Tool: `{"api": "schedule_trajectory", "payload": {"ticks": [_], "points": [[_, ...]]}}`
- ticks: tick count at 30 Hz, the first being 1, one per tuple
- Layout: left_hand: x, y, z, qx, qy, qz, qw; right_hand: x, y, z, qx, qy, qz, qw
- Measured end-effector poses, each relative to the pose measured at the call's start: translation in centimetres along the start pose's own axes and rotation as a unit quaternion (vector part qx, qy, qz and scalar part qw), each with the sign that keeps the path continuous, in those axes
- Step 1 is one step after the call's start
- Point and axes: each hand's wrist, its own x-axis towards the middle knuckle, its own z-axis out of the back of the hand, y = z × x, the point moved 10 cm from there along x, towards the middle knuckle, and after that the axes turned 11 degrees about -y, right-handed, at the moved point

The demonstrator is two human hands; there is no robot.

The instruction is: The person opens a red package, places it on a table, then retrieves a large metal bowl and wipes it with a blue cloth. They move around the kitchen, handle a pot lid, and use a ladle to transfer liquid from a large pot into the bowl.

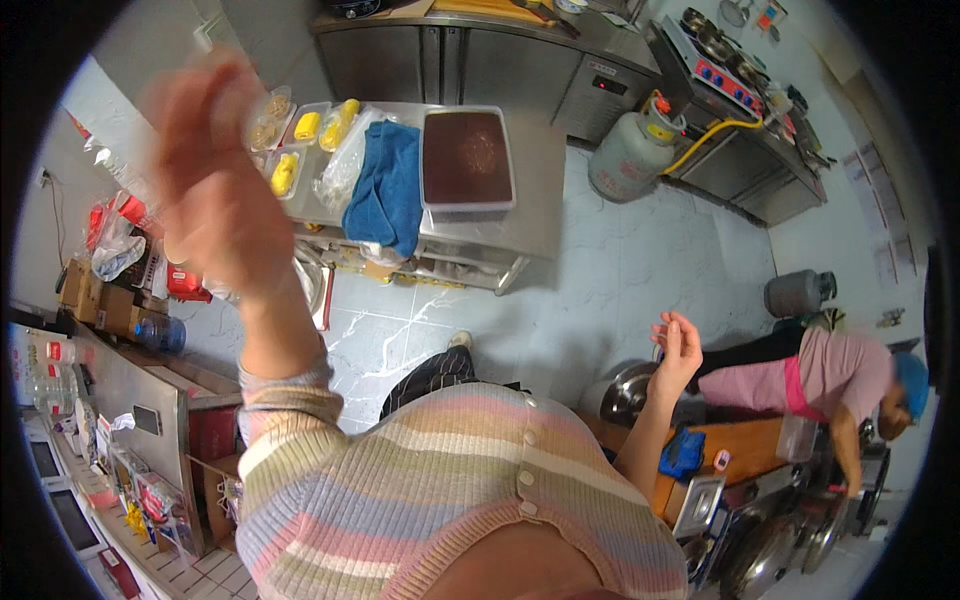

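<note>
My left hand (225, 180) is raised large and blurred at the upper left, close to the camera; nothing can be made out in it, though the blur hides its fingers. Low at my right side, my right hand (677, 345) hangs with loosely bent fingers and holds nothing. Ahead stands a steel table (536, 180). On it lie a clear container of dark brown contents (466, 161), a blue cloth (386, 176) draped over the near edge, a plastic bag (337, 176) and plastic tubs with yellow food (283, 174).
A gas cylinder (634, 157) with a yellow hose stands by a gas stove (724, 79). At the right, a person (832, 375) in pink with a blue cap bends over a counter with pans. Water bottles (161, 334) and boxes (116, 307) lie at the left.
</note>
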Motion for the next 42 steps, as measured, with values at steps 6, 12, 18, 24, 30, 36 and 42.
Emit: {"api": "schedule_trajectory", "payload": {"ticks": [6,12,18,24,30,36,42], "points": [[-35.4,27.3,15.7,0.166,-0.099,0.718,0.668,5.6,-12.2,-10.5,-0.002,0.099,-0.183,0.978],[-48.8,29.2,12.9,0.103,-0.298,0.819,0.479,4.8,-24.5,-27.0,0.042,0.267,-0.356,0.895],[-44.4,30.1,8.5,0.036,-0.408,0.753,0.515,3.2,-29.1,-35.9,0.080,0.310,-0.460,0.828],[-43.0,30.4,8.4,0.012,-0.465,0.714,0.523,2.5,-27.8,-36.6,0.057,0.302,-0.433,0.847],[-41.9,31.3,8.9,-0.024,-0.462,0.708,0.533,2.0,-30.7,-37.3,0.076,0.305,-0.447,0.838],[-40.7,32.9,9.5,-0.027,-0.463,0.712,0.527,2.6,-29.0,-39.5,0.080,0.309,-0.429,0.845],[-39.8,34.5,10.8,-0.019,-0.468,0.718,0.515,2.7,-28.6,-41.3,0.065,0.296,-0.428,0.852]]}}
